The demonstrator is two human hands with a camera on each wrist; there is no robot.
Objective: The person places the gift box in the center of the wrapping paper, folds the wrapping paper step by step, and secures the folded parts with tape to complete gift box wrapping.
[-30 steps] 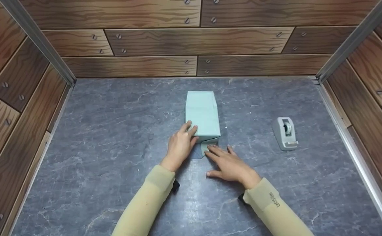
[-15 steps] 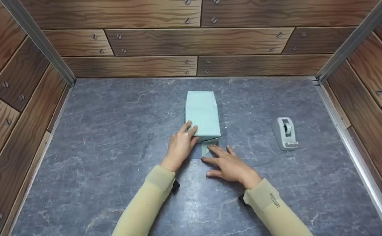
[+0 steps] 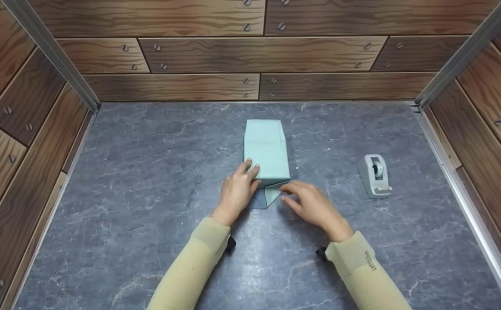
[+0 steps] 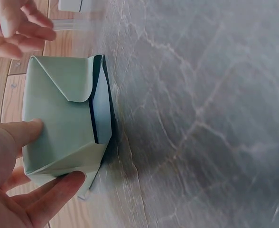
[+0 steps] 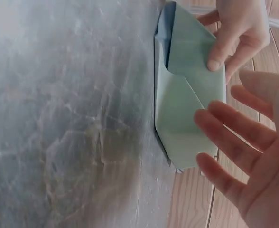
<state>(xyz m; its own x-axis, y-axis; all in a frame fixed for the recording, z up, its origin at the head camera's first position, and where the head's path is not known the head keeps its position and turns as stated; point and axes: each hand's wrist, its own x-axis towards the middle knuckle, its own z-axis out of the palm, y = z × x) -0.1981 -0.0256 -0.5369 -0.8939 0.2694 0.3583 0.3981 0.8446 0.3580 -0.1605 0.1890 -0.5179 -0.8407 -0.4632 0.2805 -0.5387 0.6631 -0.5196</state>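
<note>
A box wrapped in pale green paper (image 3: 265,144) lies on the tabletop, its near end partly folded. The left hand (image 3: 235,189) holds that end at the left, thumb on the end face and fingers over the top and side. A folded paper flap (image 3: 272,194) sticks out low at the near end, showing a bluish inner side. In the left wrist view, the end folds of the wrapped box (image 4: 59,111) slope in from both sides. The right hand (image 3: 313,204) is beside the flap with loosely bent fingers; in the right wrist view nothing is gripped by the right hand (image 5: 258,152).
A light grey tape dispenser (image 3: 375,176) with a roll in it stands to the right on the dark marbled tabletop (image 3: 156,172). Wood-patterned walls (image 3: 259,56) enclose the back and both sides, with metal rails along the edges.
The right hand has lifted off the flap and drawn right, its fingers now more bent. More of the folded flap shows. The left hand and the wrapped box have stayed in place.
</note>
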